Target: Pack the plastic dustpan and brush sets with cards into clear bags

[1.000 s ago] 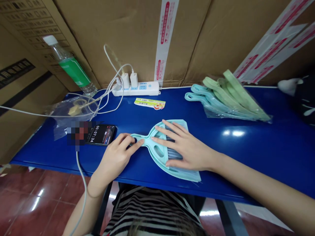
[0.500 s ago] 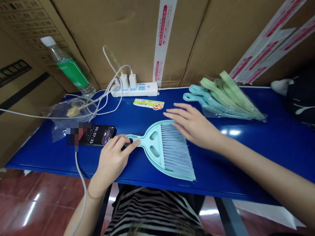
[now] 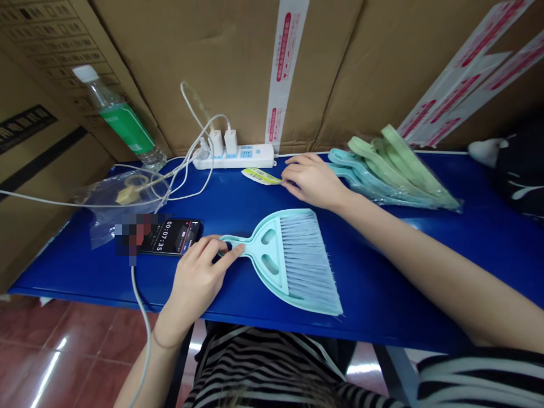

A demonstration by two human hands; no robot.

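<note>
1. Walled across the top of the frame by brown cardboard [image 3: 212,45]; striped at upper centre with white tape [image 3: 280,68] in red print; crossed at upper right by slanting red-and-white tape [image 3: 467,62];
2. bounded at upper left by a printed cardboard panel [image 3: 25,79], black-banded;
3. furnished through the middle with a glossy blue table [image 3: 374,294]; propped at lower right on a grey leg [image 3: 397,368];
4. floored at lower left in reddish tiles [image 3: 85,340]; lit whitely, with a bright streak [image 3: 49,374] reflected there.

left hand [image 3: 199,273] holding brush [image 3: 289,255], right hand [image 3: 312,180] pinching card [image 3: 260,177]
</note>
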